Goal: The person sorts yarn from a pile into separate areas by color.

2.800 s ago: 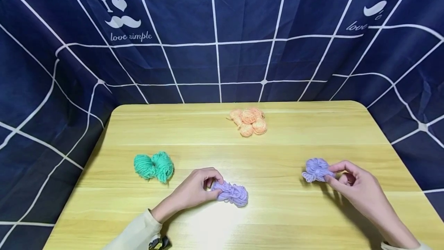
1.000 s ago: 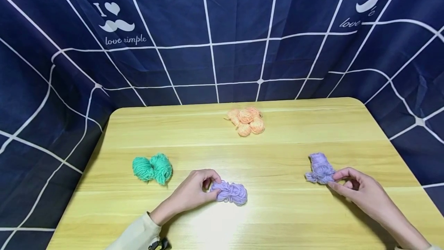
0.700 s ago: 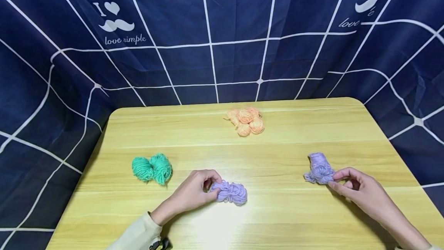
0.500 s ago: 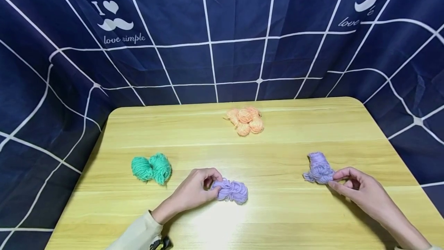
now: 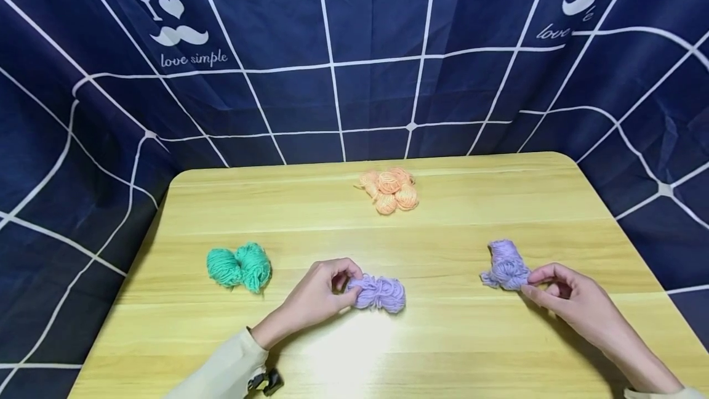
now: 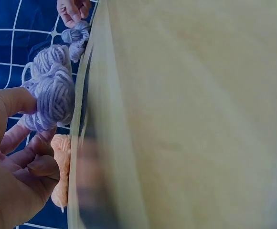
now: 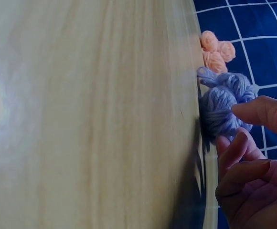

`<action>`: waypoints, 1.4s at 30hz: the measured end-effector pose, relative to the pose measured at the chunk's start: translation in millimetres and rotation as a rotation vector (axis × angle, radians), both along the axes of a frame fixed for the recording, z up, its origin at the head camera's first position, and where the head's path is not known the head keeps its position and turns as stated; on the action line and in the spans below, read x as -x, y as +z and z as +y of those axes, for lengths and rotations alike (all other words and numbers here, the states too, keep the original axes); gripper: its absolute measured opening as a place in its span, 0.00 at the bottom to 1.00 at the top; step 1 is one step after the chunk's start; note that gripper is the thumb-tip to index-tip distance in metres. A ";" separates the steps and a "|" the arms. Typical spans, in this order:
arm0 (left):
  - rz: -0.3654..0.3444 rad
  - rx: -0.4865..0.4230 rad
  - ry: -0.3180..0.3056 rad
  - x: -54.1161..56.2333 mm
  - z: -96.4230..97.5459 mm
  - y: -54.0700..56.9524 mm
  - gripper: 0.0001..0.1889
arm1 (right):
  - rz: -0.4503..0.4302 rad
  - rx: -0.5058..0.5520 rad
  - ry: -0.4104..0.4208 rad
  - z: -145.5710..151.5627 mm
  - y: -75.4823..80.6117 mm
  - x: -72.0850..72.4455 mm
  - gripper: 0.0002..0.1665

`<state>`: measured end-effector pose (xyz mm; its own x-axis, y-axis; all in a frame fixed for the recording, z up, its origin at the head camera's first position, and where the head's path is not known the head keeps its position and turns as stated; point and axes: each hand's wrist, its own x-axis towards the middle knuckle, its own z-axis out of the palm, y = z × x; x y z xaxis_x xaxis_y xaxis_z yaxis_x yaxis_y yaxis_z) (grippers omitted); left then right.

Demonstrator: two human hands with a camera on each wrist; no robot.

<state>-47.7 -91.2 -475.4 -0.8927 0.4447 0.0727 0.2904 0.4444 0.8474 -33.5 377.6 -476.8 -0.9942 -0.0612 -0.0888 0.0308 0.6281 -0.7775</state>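
Observation:
Near the middle of the table, my left hand [image 5: 321, 295] pinches the left end of a lilac yarn skein [image 5: 382, 294], tied round its waist. The left wrist view shows thumb and fingers on the end of that lilac skein [image 6: 55, 98]. Over on the right, my right hand [image 5: 578, 300] pinches the near end of a second purple yarn bundle [image 5: 506, 266]. Its thumb and fingertips meet the purple yarn [image 7: 222, 107] in the right wrist view. Whether this bundle is one skein or two lying together, I cannot tell.
A green yarn skein [image 5: 239, 266] lies on the left of the wooden table [image 5: 277, 214]. Several peach yarn balls [image 5: 389, 189] sit clustered near the back edge. Dark blue cloth [image 5: 288, 103] with white lines hangs behind and at both sides.
The lilac skein in my left hand has shifted a little right and away from me. Earlier, the purple bundle at my right hand turned and its far part came into view; it then stayed nearly still.

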 end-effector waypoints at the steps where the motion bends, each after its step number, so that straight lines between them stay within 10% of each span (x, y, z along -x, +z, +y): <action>1: 0.001 -0.004 0.004 0.7 0.9 0.3 0.10 | -0.002 0.005 0.001 0.0 0.1 0.0 0.13; 42: 0.032 -0.152 -0.061 51.8 77.3 20.0 0.06 | -0.021 0.079 -0.009 1.9 2.4 0.3 0.06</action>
